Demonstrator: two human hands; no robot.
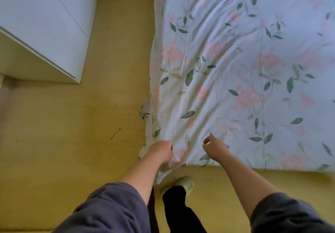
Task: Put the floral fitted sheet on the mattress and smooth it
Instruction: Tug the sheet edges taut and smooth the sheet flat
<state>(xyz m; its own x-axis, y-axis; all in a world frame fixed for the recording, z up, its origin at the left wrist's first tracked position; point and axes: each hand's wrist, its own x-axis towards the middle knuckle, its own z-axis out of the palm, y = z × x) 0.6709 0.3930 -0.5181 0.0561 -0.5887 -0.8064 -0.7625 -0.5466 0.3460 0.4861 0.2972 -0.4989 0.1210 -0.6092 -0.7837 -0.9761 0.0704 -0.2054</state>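
Left hand grips floral sheet corner; right hand curled nearby.

Open floor lies left of the sheet (white cabinet beyond)

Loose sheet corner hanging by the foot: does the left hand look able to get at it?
Probably yes. The left hand sits right beside the loose corner of the floral fitted sheet, fingers curled into the fabric, with nothing between them.
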